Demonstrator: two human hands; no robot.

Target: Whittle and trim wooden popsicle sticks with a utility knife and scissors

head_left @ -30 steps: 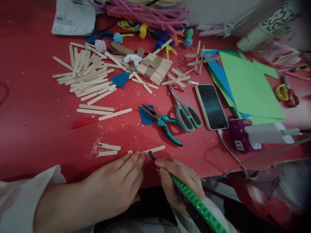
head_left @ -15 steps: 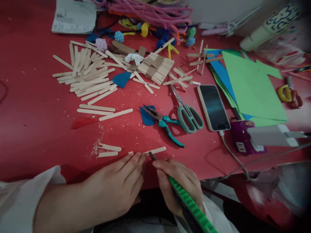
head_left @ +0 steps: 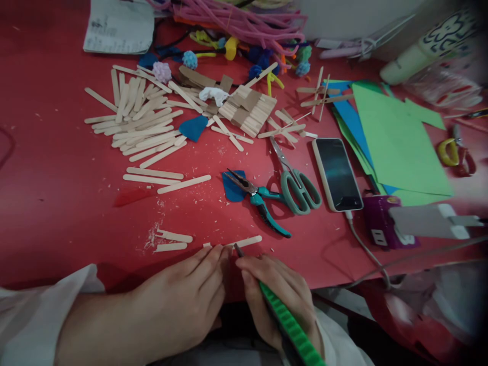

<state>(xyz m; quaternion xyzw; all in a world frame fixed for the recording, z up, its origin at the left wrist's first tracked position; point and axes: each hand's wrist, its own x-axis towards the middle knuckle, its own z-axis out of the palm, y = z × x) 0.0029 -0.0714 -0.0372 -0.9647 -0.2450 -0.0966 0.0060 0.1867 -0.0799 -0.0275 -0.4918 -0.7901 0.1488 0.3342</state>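
Observation:
My right hand (head_left: 280, 297) is closed round a green utility knife (head_left: 290, 325). The knife's dark blade tip rests on a wooden craft stick (head_left: 244, 242) that lies near the front edge of the red table (head_left: 57, 203). My left hand (head_left: 186, 300) lies with its fingers stretched flat, fingertips pressing on the left end of that stick. Two short cut stick pieces (head_left: 173, 241) and wood shavings lie just left of my left hand.
A heap of craft sticks (head_left: 137, 122) fills the left middle; teal pliers (head_left: 259, 201) and scissors (head_left: 295, 178) lie centre. Right of them are a phone (head_left: 337, 174), green and blue paper (head_left: 396, 137) and a purple power strip (head_left: 385, 223). Pink pipe cleaners (head_left: 236, 20) lie at the back.
The knife has been drawn slightly back toward me and left along the stick. The view has tilted a little, so everything sits lower in the frame. My left hand stays on the stick.

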